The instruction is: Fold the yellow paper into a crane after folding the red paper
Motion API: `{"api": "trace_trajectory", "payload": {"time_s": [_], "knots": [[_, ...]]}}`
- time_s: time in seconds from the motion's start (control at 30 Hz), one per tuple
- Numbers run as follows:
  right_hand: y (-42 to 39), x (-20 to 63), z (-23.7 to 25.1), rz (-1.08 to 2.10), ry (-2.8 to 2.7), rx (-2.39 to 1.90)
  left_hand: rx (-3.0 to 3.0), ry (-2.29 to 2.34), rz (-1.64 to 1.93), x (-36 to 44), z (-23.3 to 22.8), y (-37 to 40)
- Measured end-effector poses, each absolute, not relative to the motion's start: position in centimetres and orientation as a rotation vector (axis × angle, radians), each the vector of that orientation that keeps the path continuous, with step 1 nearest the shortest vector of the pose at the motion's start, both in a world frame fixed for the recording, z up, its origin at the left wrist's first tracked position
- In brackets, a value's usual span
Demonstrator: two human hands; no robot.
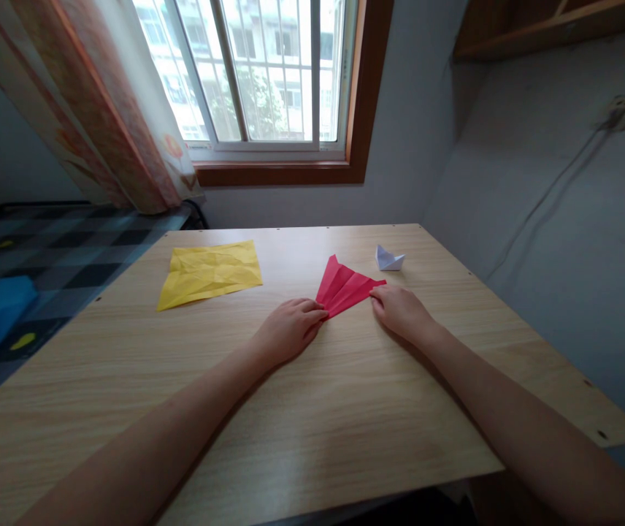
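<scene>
Wooden table (345, 409) — red folded paper (345, 287) between hands, fingertips touching it

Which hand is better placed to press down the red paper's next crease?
Probably the right hand: its fingertips rest at the red folded paper's right corner, free to slide along the edge. The left hand sits at the lower point, seemingly pinning it to the table, so it suits holding.

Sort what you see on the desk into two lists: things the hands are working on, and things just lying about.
In hand:
- red folded paper, pressed flat by the left hand and right hand

Lying about:
- creased yellow sheet
- small white paper boat
- all on the wooden table
</scene>
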State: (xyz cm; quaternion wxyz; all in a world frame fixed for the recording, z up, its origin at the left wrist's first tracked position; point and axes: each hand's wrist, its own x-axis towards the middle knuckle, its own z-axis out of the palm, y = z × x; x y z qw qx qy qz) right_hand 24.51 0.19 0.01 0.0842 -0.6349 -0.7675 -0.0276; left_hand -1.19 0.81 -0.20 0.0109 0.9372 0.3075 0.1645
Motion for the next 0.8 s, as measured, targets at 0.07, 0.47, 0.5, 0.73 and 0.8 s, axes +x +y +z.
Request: {"api": "trace_trajectory", "payload": {"time_s": [0.07,0.47,0.5,0.73,0.8], "knots": [[0.4,24.8,0.0,-0.079,-2.274,-1.914,2.926,0.96,0.511,-1.2,-0.2,0.8],[0.7,25.4,0.2,-0.082,-2.23,-1.986,2.922,0.961,0.514,-1.2,-0.5,1.0],[0.7,25.4,0.2,-0.091,-2.227,-1.995,2.922,0.959,0.513,-1.2,-0.4,1.0],[1.1,26.0,-0.3,-0.113,-2.18,-2.11,2.939,0.971,0.469,-1.3,-0.3,1.0],[1.3,26.2,-0.7,-0.12,-2.161,-2.142,2.939,0.968,0.474,-1.3,-0.4,1.0]]}}
